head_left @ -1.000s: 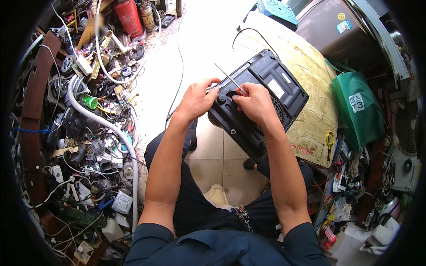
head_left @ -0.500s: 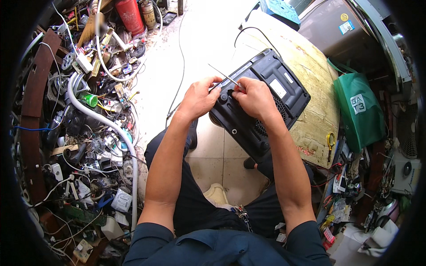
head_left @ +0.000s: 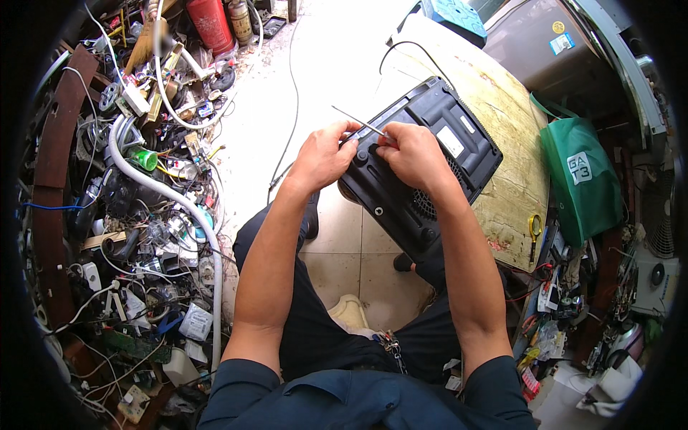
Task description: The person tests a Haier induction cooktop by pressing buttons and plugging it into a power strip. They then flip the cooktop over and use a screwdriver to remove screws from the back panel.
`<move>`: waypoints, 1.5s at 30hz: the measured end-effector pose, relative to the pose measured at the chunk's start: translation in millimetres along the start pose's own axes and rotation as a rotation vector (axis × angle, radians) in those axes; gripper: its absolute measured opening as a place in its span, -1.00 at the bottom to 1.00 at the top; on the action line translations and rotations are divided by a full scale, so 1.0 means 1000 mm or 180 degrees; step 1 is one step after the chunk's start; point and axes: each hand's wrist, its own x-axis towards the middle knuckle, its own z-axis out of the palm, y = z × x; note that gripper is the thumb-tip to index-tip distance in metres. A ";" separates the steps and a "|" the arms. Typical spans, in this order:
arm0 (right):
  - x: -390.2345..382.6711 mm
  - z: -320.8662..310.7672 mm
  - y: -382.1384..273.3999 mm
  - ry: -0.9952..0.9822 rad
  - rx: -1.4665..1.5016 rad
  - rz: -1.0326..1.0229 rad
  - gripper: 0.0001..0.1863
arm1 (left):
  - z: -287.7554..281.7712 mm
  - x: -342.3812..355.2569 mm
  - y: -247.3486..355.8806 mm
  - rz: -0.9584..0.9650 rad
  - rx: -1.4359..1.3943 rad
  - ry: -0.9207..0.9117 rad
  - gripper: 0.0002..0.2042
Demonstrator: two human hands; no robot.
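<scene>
A black induction cooker (head_left: 412, 132) lies tilted with its underside up, showing round feet, a pale label and a fan grille. Its right part rests over the edge of a worn wooden board (head_left: 512, 208); the near part overhangs my legs. My left hand (head_left: 322, 158) is closed on the cooker's far left edge, thumb on top. In my closed right hand (head_left: 412, 154) is a screwdriver, its thin metal shaft (head_left: 357, 120) pointing away to the upper left, above the casing. The fingers hide most of its handle. A black cord (head_left: 412, 45) curves beyond the cooker.
On the left a heap of cables and electrical parts (head_left: 150, 236) covers the floor, with a thick grey hose (head_left: 172, 193) across it. A red cylinder (head_left: 209, 29) stands behind. At right are a green bag (head_left: 580, 179), a yellow-rimmed magnifying glass (head_left: 534, 228) and more clutter.
The screwdriver's shaft has shifted slightly to the left, its tip a little lower. Both hands keep their grip and the cooker stays nearly still.
</scene>
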 end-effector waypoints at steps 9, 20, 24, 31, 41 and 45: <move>0.004 -0.001 0.001 -0.0164 -0.0141 0.0161 -0.85 | 0.004 0.000 -0.003 -0.0001 -0.0078 0.0108 -0.65; 0.007 -0.004 0.009 -0.0196 0.0206 0.0467 -0.81 | 0.011 0.003 -0.011 0.0179 0.0090 0.0212 -0.64; 0.004 0.004 0.011 0.0137 0.0129 0.0442 -0.78 | 0.011 0.005 -0.005 -0.0004 0.0106 0.0184 -0.65; -0.003 0.008 -0.006 0.0463 -0.0333 0.0576 -0.77 | 0.015 0.006 -0.009 0.0049 0.0240 0.0339 -0.69; -0.005 0.004 -0.007 0.0511 -0.0063 0.0704 -0.74 | 0.013 0.004 -0.012 0.0019 0.0165 0.0342 -0.70; -0.005 0.006 0.004 0.0330 -0.0364 0.0971 -0.68 | 0.017 0.007 -0.012 0.0131 0.0197 0.0315 -0.70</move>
